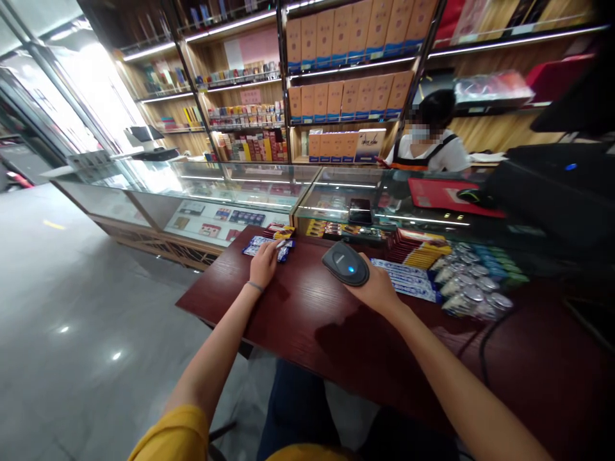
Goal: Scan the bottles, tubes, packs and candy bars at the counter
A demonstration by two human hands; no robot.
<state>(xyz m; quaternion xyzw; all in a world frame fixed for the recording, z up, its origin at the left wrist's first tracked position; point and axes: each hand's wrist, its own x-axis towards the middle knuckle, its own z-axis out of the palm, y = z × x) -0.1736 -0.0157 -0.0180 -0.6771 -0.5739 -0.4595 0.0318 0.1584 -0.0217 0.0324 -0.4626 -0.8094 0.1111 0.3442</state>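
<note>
My right hand [378, 289] is wrapped round a dark barcode scanner [342, 261], which glows with a blue light, and holds it above the red-brown table [300, 307]. At the table's far left, my left hand [264, 264] has its fingers drawn together at the near edge of some blue-and-white packets [258, 243]; it seems to grip one, though the fingertips are partly hidden. Red-and-yellow packets [279, 230] lie just behind them. To the right of the scanner, long blue-and-white packets [408, 282] lie in a row.
Red-and-yellow packs [418, 248], several clear silver-lidded containers [468, 288] and blue-green packs [500, 259] crowd the table's right. A black cable [484, 349] runs nearby. Beyond stands a glass display counter [230, 176] with a phone [360, 210], and a masked person [427, 150] is behind it.
</note>
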